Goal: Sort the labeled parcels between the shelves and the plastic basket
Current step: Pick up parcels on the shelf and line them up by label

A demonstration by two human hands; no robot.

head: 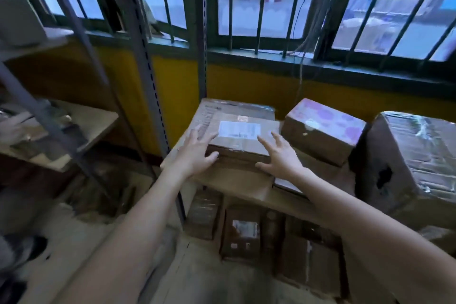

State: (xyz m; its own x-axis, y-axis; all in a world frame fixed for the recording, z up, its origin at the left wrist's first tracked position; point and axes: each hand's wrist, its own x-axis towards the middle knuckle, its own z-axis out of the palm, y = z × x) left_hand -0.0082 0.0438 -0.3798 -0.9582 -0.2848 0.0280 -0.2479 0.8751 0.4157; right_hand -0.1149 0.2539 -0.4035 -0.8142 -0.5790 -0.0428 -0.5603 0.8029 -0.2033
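Note:
A brown cardboard parcel [240, 140] with a white shipping label [239, 129] lies on the shelf board [237, 185] below the window. My left hand [196, 153] has spread fingers at the parcel's left front corner, its thumb against the front edge. At the parcel's right front corner my right hand [280, 155] reaches with straight, spread fingers. Neither hand grips the parcel. No plastic basket is in view.
A box with a purple-patterned top [323, 128] stands right of the parcel, and a large tape-wrapped box [414, 155] stands further right. Several labeled parcels [244, 232] sit on the lower shelf. A grey metal rack [145, 61] with more goods stands at the left.

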